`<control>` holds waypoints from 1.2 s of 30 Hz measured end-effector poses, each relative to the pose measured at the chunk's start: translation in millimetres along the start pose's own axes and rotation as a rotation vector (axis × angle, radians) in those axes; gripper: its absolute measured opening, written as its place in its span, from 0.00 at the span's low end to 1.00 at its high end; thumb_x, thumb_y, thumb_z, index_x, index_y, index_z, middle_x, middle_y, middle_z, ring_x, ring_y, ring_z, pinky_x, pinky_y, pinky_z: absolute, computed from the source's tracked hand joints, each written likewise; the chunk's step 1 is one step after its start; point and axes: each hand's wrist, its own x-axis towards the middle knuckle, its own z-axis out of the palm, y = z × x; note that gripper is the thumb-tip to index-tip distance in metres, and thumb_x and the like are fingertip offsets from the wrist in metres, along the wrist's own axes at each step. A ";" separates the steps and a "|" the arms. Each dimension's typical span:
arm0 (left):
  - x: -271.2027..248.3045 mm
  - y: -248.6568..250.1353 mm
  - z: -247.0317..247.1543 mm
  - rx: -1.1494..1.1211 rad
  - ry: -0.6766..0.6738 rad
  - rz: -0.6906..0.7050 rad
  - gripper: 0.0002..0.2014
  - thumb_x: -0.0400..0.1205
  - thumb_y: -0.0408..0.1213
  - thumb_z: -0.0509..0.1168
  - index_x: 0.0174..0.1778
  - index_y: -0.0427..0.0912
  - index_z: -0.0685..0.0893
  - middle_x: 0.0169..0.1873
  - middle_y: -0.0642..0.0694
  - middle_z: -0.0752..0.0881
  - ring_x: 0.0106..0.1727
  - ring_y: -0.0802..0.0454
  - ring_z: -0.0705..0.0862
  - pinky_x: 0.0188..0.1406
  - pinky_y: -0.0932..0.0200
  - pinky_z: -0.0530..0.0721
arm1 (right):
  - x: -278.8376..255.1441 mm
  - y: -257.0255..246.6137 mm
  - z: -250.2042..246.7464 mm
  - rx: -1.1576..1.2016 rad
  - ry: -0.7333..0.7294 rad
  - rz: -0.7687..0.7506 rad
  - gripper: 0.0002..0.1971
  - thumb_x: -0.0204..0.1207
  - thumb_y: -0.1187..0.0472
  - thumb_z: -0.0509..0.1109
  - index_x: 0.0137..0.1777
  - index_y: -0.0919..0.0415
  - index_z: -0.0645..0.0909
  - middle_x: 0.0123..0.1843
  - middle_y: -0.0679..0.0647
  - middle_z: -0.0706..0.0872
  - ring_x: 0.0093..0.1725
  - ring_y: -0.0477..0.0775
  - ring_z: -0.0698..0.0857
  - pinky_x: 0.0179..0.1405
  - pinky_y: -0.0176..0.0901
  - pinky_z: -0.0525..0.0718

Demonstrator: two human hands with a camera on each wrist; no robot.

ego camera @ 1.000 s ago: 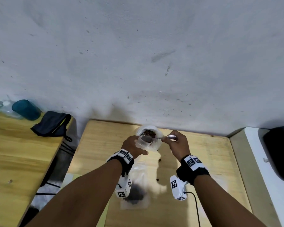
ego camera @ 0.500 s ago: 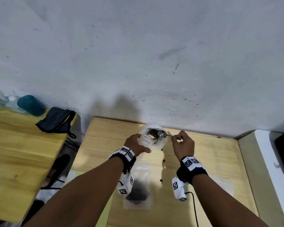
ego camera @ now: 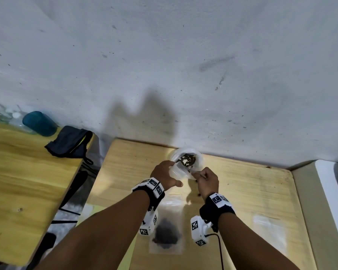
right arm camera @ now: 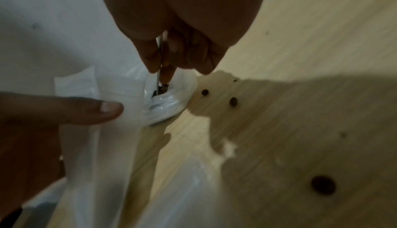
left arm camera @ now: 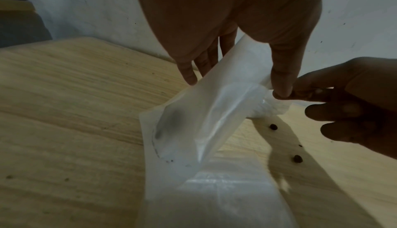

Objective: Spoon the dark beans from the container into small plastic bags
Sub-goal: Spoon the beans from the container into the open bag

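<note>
The small plastic bag (left arm camera: pixel 206 113) looks thin, limp and slick, with no stiffness to keep its own mouth open, so it is best taken at the top edge, as the left hand (ego camera: pixel 165 175) does here: thumb on one side of the film and fingers on the other, the bag hanging slack from that pinch above the desk (ego camera: pixel 252 184). The dark beans (ego camera: pixel 187 160) are small, hard and round, and judging by the strays lying on the wood they roll freely once spilled. They sit in the white container (ego camera: pixel 200 158) at the far edge of the desk by the wall, just beyond both hands. The right hand (ego camera: pixel 207 181) is curled around the thin metal handle of the spoon (right arm camera: pixel 159 72), gripped between thumb and fingertips and angled downward toward the container, close beside the bag's mouth. Both forearms reach forward, wrists nearly meeting. A filled bag (ego camera: pixel 167 233) lies flat nearer the person.
</note>
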 end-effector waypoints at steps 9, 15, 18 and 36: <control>1.1 -1.9 2.1 0.009 0.002 0.014 0.49 0.58 0.46 0.84 0.75 0.47 0.70 0.73 0.49 0.73 0.72 0.49 0.74 0.71 0.56 0.73 | 6.6 -10.8 -28.0 0.232 0.034 0.208 0.17 0.66 0.71 0.77 0.28 0.57 0.70 0.19 0.50 0.72 0.20 0.51 0.63 0.21 0.38 0.61; -1.7 -2.3 6.8 0.015 0.019 0.032 0.49 0.60 0.45 0.83 0.76 0.46 0.68 0.75 0.48 0.70 0.74 0.50 0.71 0.72 0.60 0.69 | 4.9 -20.3 -63.7 0.325 0.020 0.144 0.23 0.69 0.73 0.73 0.21 0.52 0.69 0.31 0.60 0.75 0.21 0.50 0.60 0.24 0.40 0.56; -4.3 -2.9 9.7 0.030 0.029 0.037 0.49 0.61 0.46 0.83 0.77 0.46 0.67 0.75 0.48 0.69 0.75 0.49 0.70 0.73 0.59 0.69 | -1.7 -19.3 -76.0 0.318 -0.021 0.108 0.22 0.67 0.72 0.74 0.21 0.52 0.70 0.39 0.66 0.76 0.21 0.50 0.59 0.22 0.38 0.55; -7.1 2.3 14.7 0.075 0.031 0.050 0.49 0.59 0.49 0.83 0.75 0.46 0.69 0.72 0.46 0.71 0.72 0.48 0.72 0.71 0.54 0.73 | -33.5 -11.3 -65.4 0.028 -0.055 -0.300 0.14 0.72 0.69 0.78 0.31 0.62 0.76 0.39 0.57 0.91 0.39 0.50 0.86 0.42 0.43 0.82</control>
